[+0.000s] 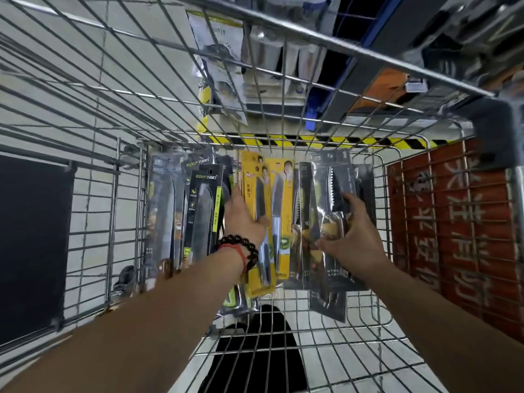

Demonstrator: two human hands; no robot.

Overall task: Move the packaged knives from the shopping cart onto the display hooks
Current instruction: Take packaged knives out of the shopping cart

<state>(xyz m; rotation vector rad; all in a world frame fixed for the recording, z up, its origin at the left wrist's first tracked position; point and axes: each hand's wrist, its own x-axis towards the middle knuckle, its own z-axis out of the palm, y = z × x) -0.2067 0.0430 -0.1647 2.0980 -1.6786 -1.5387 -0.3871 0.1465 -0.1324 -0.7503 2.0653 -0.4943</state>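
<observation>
Several packaged knives lie side by side on the floor of the wire shopping cart (283, 350). Black packs (202, 211) are at the left, yellow packs (279, 199) in the middle, and dark packs with serrated knives (334, 177) at the right. My left hand (243, 219), wearing a bead bracelet, reaches between the black and yellow packs with its fingers resting on them; its fingertips are hidden. My right hand (348, 231) grips the handle end of a serrated-knife pack, thumb on the near side and fingers curled over the far side.
The cart's far wall (255, 80) rises in front of me, with hanging goods (221, 52) on a store shelf behind it. A yellow-black hazard stripe (312, 140) runs along the floor. A red crate (453, 236) stands right of the cart.
</observation>
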